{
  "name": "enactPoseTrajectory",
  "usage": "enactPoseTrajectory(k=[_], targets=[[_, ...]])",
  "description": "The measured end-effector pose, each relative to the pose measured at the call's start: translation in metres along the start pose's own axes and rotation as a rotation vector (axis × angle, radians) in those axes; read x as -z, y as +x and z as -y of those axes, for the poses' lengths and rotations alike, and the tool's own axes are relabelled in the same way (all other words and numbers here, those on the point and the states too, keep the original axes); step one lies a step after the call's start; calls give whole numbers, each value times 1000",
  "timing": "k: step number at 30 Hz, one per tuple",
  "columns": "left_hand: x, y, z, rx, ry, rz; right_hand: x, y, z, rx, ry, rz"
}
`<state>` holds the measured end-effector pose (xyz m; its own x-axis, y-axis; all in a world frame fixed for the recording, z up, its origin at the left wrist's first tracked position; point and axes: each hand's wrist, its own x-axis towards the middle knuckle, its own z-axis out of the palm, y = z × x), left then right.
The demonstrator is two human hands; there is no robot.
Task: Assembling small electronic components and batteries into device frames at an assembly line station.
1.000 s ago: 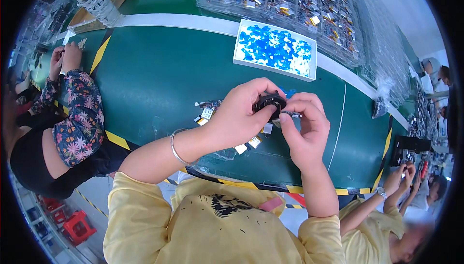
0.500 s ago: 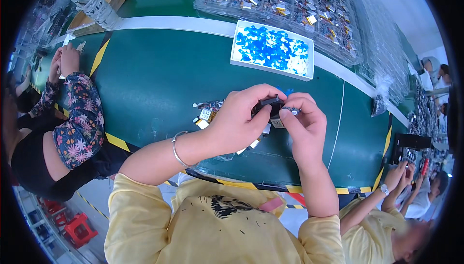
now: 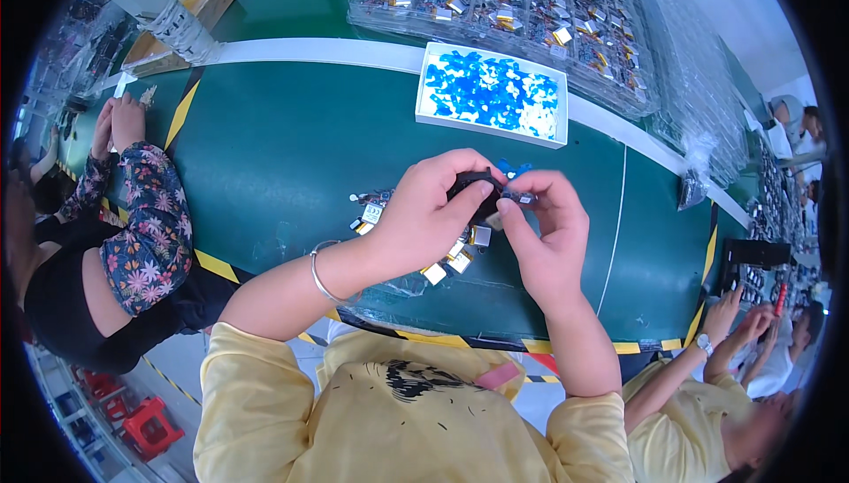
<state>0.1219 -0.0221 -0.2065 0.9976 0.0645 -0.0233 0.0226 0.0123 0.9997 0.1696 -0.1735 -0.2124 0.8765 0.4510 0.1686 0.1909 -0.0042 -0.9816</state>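
Note:
My left hand [image 3: 429, 213] is closed around a small black plastic housing [image 3: 478, 193], thumb on its near side. Close against it, my right hand [image 3: 555, 240] pinches a small circuit board [image 3: 522, 197] between thumb and fingertips, at the housing's right edge. A small pale block [image 3: 497, 219] shows below the board; whether it is joined to it I cannot tell. Under and beside my left hand lie several silver-and-yellow battery cells [image 3: 458, 258] with small boards. Just beyond my fingertips lie a few blue pieces [image 3: 511, 167] on the green table.
A white box [image 3: 491, 133] of blue and white film pieces stands beyond my hands. Behind it, clear trays [image 3: 389, 25] hold many boards with batteries. A co-worker's floral sleeve [image 3: 150, 218] is at left; another co-worker's hands [image 3: 725, 319] are at right. Striped tape [image 3: 433, 336] edges the table.
Both hands have shifted slightly left, and the black housing has been tilted. The right hand has brought the circuit board closer against it. More battery cells show beneath the hands.

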Motion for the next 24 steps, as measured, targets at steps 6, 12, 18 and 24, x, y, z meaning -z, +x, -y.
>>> enactPoseTrajectory(k=[6,12,18,24], targets=[[9,7,-1,145,-217,103,8,6,6,-228,157,109],[4,3,-5,124,-363,176,8,9,6,-226,203,115],[5,-3,-4,139,-316,206,6,8,3,-270,287,114],[-9,-12,-11,-104,37,127,1,6,-4,-149,406,76]])
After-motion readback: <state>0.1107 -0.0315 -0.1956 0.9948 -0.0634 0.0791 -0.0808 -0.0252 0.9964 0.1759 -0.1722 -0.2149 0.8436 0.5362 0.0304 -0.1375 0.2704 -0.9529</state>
